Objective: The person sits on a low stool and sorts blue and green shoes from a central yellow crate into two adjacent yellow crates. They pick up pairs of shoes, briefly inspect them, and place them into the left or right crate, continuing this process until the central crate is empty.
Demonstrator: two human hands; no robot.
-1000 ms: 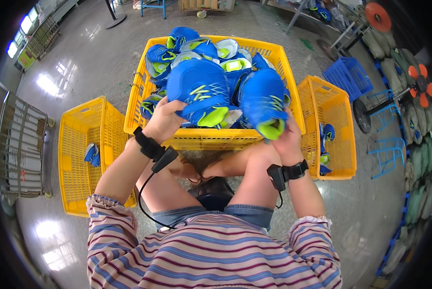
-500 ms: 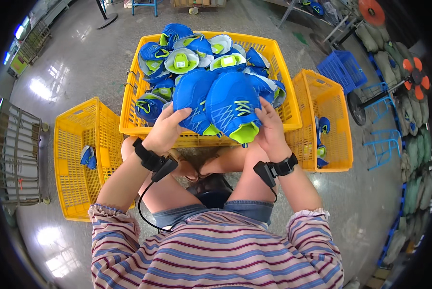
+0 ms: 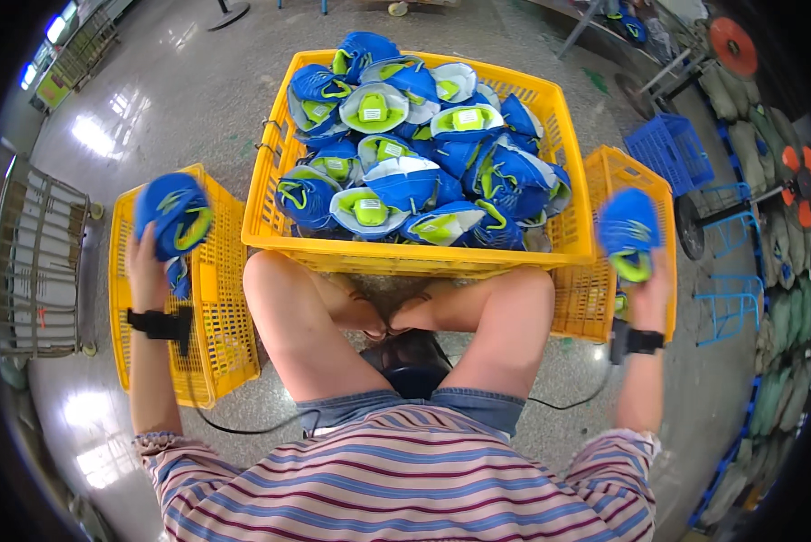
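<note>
My left hand [image 3: 143, 275] is closed on a blue shoe upper [image 3: 163, 210] with a lime-green lining, held over the left yellow crate [image 3: 225, 339]. Another blue upper lies partly hidden inside that crate. On the other side, my right hand [image 3: 656, 285] grips a second blue shoe upper [image 3: 626, 226] above the right yellow crate [image 3: 572, 307]. Both held uppers are slightly blurred by motion. Between my arms, past my knees, the large yellow crate [image 3: 405, 259] is heaped with blue uppers [image 3: 405, 183], many showing pale undersides and lime linings.
A blue crate [image 3: 669, 154] and blue metal frames [image 3: 729, 307] stand beyond the right crate. Farther right are an orange-bladed fan [image 3: 799, 176] and stacked sacks [image 3: 774, 316]. A metal cage trolley [image 3: 39, 262] stands at the far left. Black cables run from both wrist straps.
My hands have parted from above the middle crate, each carrying one upper outward: the left to the left crate, the right to the right crate. The heap in the middle shows more fully.
</note>
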